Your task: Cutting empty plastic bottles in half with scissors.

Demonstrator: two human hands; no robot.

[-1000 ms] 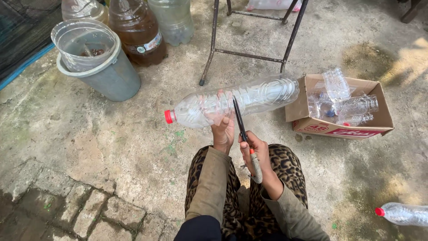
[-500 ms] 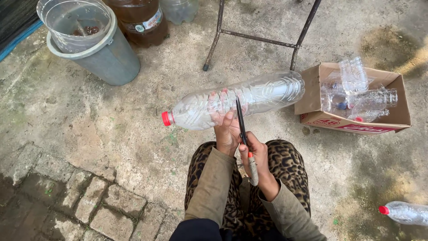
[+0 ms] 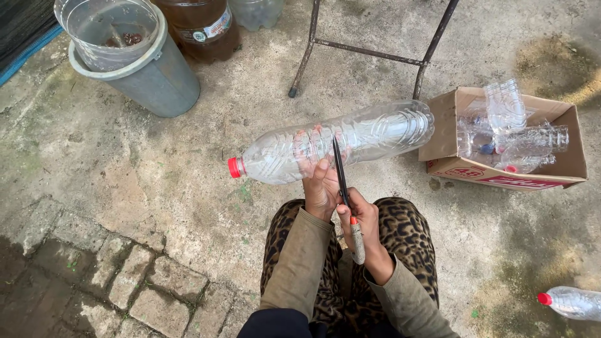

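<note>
Bottle (image 3: pixel 332 143) barely shifted, left hand (image 3: pixel 320 188) gripping it, right hand (image 3: pixel 362 219) clasping knife (image 3: pixel 343 181), blade tip hidden.

**A:** What is the person wearing?

**B:** A long-sleeved top in a dull olive-khaki cloth. The 2 sleeves run down to the wrists, leaving the left hand (image 3: pixel 321 188) and right hand (image 3: pixel 362 216) bare. The cuffs look soft and a little rumpled.

**A:** And lower down?

**B:** Leopard-print trousers (image 3: pixel 410 241), tan with dark brown and black spots, showing over both knees. At the bottom edge of the view, a patch of dark navy cloth lies close to the camera.
</note>
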